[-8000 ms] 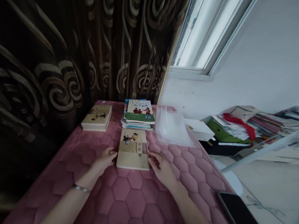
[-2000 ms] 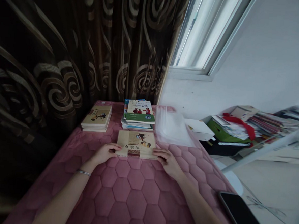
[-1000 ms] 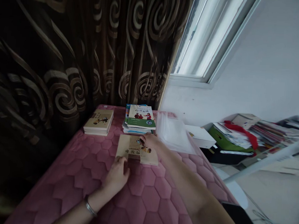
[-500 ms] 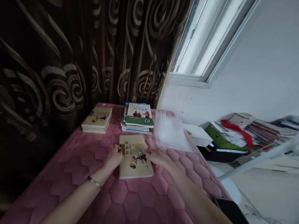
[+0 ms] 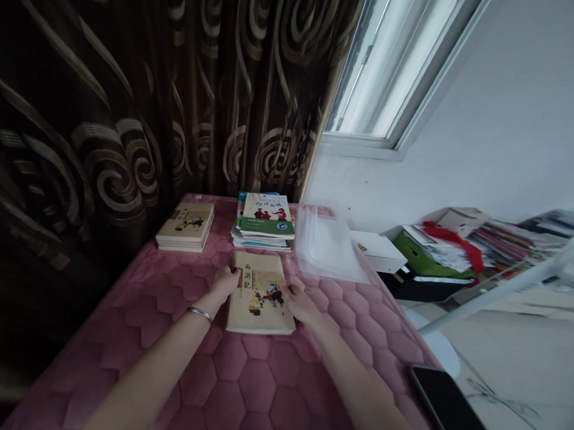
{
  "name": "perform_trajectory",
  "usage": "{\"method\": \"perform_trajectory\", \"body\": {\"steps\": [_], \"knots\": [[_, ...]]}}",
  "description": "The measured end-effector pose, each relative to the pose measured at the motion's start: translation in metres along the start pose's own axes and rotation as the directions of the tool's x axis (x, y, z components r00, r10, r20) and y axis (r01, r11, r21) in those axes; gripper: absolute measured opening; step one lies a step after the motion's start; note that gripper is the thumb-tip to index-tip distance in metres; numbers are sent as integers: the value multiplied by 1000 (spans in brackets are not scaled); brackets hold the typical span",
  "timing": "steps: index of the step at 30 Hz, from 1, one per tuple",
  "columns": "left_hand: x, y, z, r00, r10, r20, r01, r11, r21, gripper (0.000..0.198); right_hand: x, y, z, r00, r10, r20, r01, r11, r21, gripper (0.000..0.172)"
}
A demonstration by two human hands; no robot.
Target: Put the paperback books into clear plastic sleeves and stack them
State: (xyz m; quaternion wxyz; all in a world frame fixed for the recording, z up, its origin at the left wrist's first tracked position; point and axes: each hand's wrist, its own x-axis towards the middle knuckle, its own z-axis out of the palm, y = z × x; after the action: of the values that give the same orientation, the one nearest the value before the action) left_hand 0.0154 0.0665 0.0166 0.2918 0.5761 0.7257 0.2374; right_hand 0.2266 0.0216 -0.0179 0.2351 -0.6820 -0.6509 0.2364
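A beige book (image 5: pixel 261 298) with dark brush-style characters and small painted figures on its cover lies low over the pink quilted cover, facing me. My left hand (image 5: pixel 225 282), with a silver bracelet at the wrist, is closed on the book's left edge. On the opposite edge my right hand (image 5: pixel 301 305) pinches it, thumb near the cover. The undersides of my fingers are hidden, and whether the book rests on the surface or is slightly raised, I cannot tell. Past it sits a stack of schoolbooks (image 5: pixel 267 220), topped by a white and green one.
Similar beige books form a short stack (image 5: pixel 185 225) at the far left. Clear plastic sheets (image 5: pixel 331 247) lie at the far right, beside a white box (image 5: pixel 379 252). A black phone (image 5: pixel 455 407) lies near the right edge. A patterned curtain (image 5: pixel 216 107) hangs behind.
The beige book now sits squarely over the one whose top edge stuck out behind it, both looking like one block. My hands remain at its sides. The view has shifted slightly.
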Motion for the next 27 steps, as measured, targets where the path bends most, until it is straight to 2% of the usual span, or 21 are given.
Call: {"method": "perform_trajectory", "body": {"steps": [3, 6, 9, 11, 13, 14, 16, 18, 21, 24, 27], "knots": [[-1, -3, 3, 997, 62, -47, -60, 998, 28, 23, -7, -5, 2, 999, 43, 0, -43, 998, -44, 44], [-11, -6, 6, 984, 143, -107, -137, 989, 62, 30, -12, -12, -2, 999, 53, 3, -52, 994, -91, 42], [-28, -6, 9, 945, 284, -160, -258, 952, 165, 40, -18, -23, -11, 998, 54, -13, -55, 985, -162, 39], [-40, -5, 13, 875, 471, -111, -425, 857, 292, 48, -21, -30, -16, 997, 8, -83, -29, 967, -255, 38], [-49, -2, 17, 769, 638, 27, -601, 709, 369, 53, -23, -33, -17, 981, -158, -111, 114, 938, -326, 39], [-52, -2, 20, 727, 681, 92, -659, 654, 371, 53, -23, -33, -15, 961, -263, -89, 220, 916, -335, 40], [-55, -3, 24, 694, 702, 162, -703, 613, 360, 53, -22, -28, -7, 915, -404, -3, 386, 874, -295, 45], [-54, -8, 25, 712, 678, 180, -690, 631, 354, 54, -21, -19, 1, 909, -410, 77, 416, 874, -252, 51], [-48, -20, 21, 756, 622, 202, -651, 686, 324, 56, -19, -4, 9, 928, -346, 137, 369, 904, -216, 54], [-41, -34, 12, 809, 549, 209, -588, 754, 292, 57, -19, 4, 9, 936, -326, 129, 346, 918, -192, 54], [-40, -45, 2, 855, 491, 166, -518, 802, 297, 55, -19, 7, 7, 931, -359, 60, 364, 912, -191, 51]]}}
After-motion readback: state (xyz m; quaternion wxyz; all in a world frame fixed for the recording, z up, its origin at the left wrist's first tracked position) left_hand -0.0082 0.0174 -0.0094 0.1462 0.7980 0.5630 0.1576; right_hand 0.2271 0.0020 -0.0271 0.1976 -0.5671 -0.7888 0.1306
